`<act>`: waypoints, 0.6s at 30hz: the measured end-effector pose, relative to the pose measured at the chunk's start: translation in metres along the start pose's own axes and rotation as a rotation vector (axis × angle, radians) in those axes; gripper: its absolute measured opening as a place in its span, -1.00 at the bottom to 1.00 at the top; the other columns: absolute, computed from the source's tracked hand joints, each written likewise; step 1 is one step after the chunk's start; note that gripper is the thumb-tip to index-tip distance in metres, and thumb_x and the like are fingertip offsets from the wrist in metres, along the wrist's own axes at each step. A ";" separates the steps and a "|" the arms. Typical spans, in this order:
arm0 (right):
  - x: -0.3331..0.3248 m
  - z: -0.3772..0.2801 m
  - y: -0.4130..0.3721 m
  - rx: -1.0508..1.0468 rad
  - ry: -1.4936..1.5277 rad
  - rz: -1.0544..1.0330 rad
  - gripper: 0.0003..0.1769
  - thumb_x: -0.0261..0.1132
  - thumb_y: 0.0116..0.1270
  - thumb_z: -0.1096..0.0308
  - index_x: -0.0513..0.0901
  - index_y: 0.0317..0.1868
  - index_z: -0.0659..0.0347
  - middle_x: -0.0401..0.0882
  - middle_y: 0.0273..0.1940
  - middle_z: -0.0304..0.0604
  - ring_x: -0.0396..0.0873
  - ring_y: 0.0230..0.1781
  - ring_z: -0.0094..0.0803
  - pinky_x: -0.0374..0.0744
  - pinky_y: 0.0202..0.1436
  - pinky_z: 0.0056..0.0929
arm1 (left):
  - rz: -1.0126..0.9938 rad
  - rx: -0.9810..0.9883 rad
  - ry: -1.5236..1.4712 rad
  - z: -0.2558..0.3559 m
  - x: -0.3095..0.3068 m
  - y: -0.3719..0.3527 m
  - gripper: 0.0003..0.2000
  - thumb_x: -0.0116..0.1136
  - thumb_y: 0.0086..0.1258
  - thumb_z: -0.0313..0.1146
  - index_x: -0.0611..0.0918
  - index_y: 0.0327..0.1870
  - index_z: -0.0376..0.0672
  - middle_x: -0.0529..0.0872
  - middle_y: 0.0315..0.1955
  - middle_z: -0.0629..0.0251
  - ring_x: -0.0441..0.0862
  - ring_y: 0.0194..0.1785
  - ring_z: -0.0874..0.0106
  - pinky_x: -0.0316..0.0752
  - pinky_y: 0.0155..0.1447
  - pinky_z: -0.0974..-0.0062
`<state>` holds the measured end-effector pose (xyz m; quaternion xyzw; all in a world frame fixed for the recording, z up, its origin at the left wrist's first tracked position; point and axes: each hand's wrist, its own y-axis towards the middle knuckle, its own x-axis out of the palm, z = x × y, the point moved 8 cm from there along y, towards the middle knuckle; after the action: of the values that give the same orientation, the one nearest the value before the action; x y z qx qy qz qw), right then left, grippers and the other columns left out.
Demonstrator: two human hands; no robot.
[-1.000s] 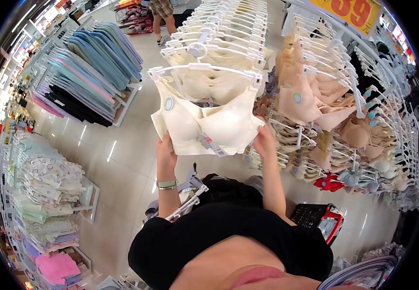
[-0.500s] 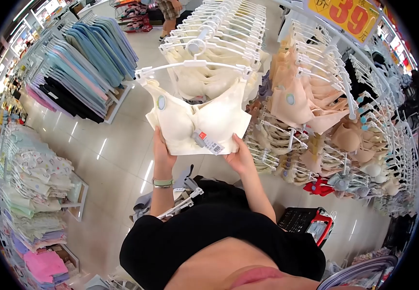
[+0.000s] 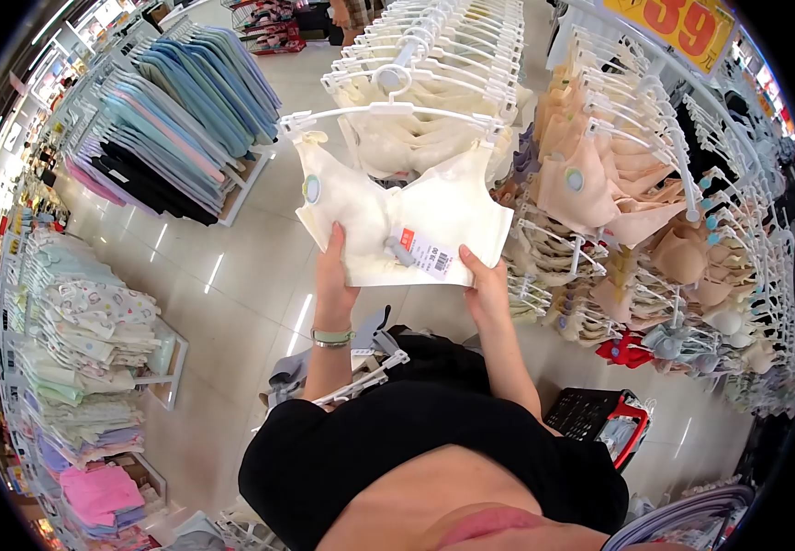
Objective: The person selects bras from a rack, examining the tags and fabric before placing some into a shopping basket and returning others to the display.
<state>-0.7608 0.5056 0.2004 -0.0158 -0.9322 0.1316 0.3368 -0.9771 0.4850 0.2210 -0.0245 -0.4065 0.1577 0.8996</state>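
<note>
Bra [image 3: 416,213] is pinched low by left hand [image 3: 333,280] and right hand [image 3: 487,289]; backed by cream bras [image 3: 416,142], flanked by beige bras [image 3: 592,197].

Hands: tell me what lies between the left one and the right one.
In the head view, the lower part of the held bra spans from left hand to right hand, its tag in front.

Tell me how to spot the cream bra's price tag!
Find the long row of white hangers, top middle. At its near end, the left hand and right hand hold a cream bra. Its tag is low on the front: white with an orange patch and barcode, unlike the round sticker higher up.
</note>
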 end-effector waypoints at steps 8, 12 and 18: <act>-0.021 0.000 0.007 -0.059 -0.042 0.075 -0.57 0.26 0.15 0.46 0.37 0.02 0.43 0.48 -0.05 -0.04 0.49 -0.08 -0.37 0.45 -0.02 -0.44 | -0.034 -0.094 0.087 -0.022 -0.020 0.027 -0.60 -0.08 0.35 -0.34 0.26 0.15 -0.33 0.45 0.03 0.17 0.42 0.11 0.32 0.36 0.17 0.34; -0.042 -0.005 0.016 -0.105 -0.173 0.046 -0.67 0.24 0.20 0.35 0.48 -0.07 0.38 0.54 -0.14 -0.14 0.50 -0.17 -0.47 0.45 -0.13 -0.50 | 0.142 -0.149 0.069 -0.035 -0.053 0.036 -0.58 -0.10 0.34 -0.39 0.21 0.19 -0.31 0.37 0.09 0.17 0.31 0.19 0.30 0.26 0.23 0.31; -0.054 0.007 0.017 -0.047 -0.379 -0.013 -0.72 0.17 0.26 0.24 0.54 -0.14 0.27 0.58 -0.23 -0.23 0.51 -0.32 -0.55 0.44 -0.30 -0.56 | 0.158 -0.003 0.252 -0.014 -0.034 0.019 -0.49 -0.13 0.29 -0.40 0.11 0.27 -0.21 0.21 0.20 0.23 0.18 0.26 0.36 0.11 0.27 0.27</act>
<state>-0.7244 0.5142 0.1571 0.0074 -0.9818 0.1086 0.1557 -0.9925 0.4937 0.1837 -0.0772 -0.2872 0.2230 0.9284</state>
